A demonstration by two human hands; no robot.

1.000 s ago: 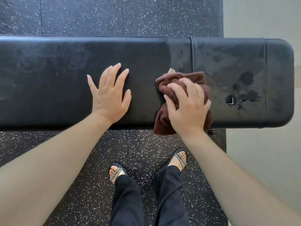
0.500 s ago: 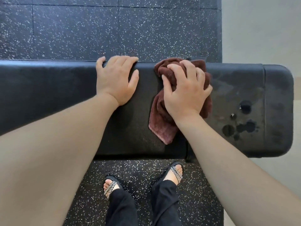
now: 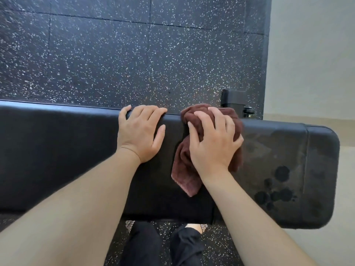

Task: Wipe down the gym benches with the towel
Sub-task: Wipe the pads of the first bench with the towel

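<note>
Right fingers (image 3: 217, 117): spread apart, bent at the knuckles, tips dug into the bunched brown towel (image 3: 183, 169). Thumb splayed to the left side of the bundle. We logged the right hand (image 3: 213, 144) as gripping and pressing the towel down on the pad.

Left fingers (image 3: 148, 112): held close together, tips bent over the far edge of the bench (image 3: 57, 150); thumb out to the side, flat on the pad top. Left hand (image 3: 139, 136) gripped that edge, just beside the towel and apart from it.

Towel position: on the bench top at its far edge, upper folds bulging past the edge, one corner trailing toward the near side.

Versus 1.0 s ago: the left hand then lay flat mid-pad with fingers fanned, and the towel sat mid-pad; both had since moved to the far edge. Versus 0.5 s ago: grips matched; the view had tipped further forward, so the bench sat lower in frame.

Dark wet spots (image 3: 281, 172) remained on the right end of the pad, well apart from the towel. A black frame foot (image 3: 233, 98) now showed beyond the far edge on the speckled floor mat (image 3: 115, 54). The feet were now nearly hidden under the near edge; black trousers (image 3: 146, 244) showed below.
</note>
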